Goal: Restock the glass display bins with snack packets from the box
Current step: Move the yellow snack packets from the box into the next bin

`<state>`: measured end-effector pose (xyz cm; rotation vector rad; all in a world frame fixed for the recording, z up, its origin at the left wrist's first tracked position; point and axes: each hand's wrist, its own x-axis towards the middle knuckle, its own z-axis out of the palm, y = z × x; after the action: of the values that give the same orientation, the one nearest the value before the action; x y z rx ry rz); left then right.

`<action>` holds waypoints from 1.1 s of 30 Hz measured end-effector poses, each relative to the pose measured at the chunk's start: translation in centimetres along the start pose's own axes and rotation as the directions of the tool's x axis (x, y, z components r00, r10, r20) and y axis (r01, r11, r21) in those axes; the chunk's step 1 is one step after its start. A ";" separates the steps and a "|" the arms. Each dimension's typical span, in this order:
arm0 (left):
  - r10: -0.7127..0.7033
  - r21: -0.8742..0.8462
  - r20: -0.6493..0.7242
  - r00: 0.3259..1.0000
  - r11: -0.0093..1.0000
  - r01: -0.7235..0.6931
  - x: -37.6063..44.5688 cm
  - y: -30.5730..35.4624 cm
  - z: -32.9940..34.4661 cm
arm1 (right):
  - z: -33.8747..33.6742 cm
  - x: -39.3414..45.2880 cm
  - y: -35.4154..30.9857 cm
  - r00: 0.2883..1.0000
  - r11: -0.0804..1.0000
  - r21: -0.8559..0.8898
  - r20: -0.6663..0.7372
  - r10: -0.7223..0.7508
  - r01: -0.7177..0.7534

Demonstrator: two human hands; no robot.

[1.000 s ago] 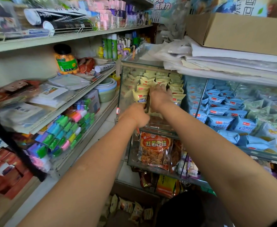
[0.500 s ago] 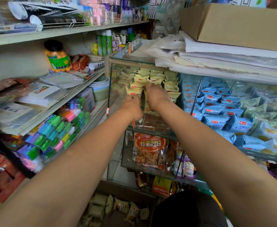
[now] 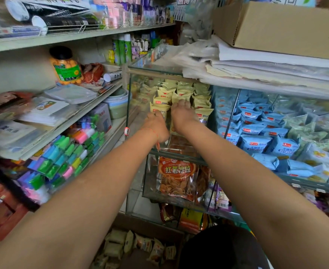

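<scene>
The upper left glass display bin (image 3: 129,105) holds rows of upright yellow snack packets (image 3: 184,89). Both my hands reach into it from the front. My left hand (image 3: 156,124) pinches the front-row yellow packet (image 3: 160,110) at the bin's left. My right hand (image 3: 182,114) lies on the packet tops just to its right, fingers spread and pressing. Another yellow packet (image 3: 172,130) shows between my wrists. On the floor below, the open cardboard box (image 3: 152,227) holds several more packets (image 3: 121,247).
Blue packets (image 3: 257,142) and green packets (image 3: 305,131) fill the bins to the right. A lower bin holds an orange chip bag (image 3: 176,177). Stacked bags (image 3: 266,66) and a carton (image 3: 276,26) lie on the glass top. Stationery shelves (image 3: 72,121) stand at left.
My right hand has slid forward onto the tops of the yellow packets. My left hand stays at the front row. The view has shifted slightly.
</scene>
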<state>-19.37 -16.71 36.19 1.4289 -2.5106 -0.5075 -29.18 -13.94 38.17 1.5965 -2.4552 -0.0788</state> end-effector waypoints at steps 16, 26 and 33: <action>0.246 -0.026 -0.744 0.622 0.918 -0.395 -13.4 -4.6 -2.2 | -2.7 -11.9 -2.4 0.704 0.903 0.304 -0.710 0.002 0.305; -0.285 0.114 0.141 0.948 0.956 0.271 -22.6 -22.6 19.8 | 22.0 -24.0 -14.8 0.862 0.800 0.330 -0.103 -0.497 0.501; -0.363 0.064 0.527 0.769 0.919 0.390 -21.3 -30.5 31.7 | 37.1 -23.6 -17.5 0.705 0.931 0.264 0.608 -0.365 0.253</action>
<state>4.60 -6.63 -5.15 2.0193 -2.5507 -1.1796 -11.90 -2.32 -4.30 2.3792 -2.6647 -0.6058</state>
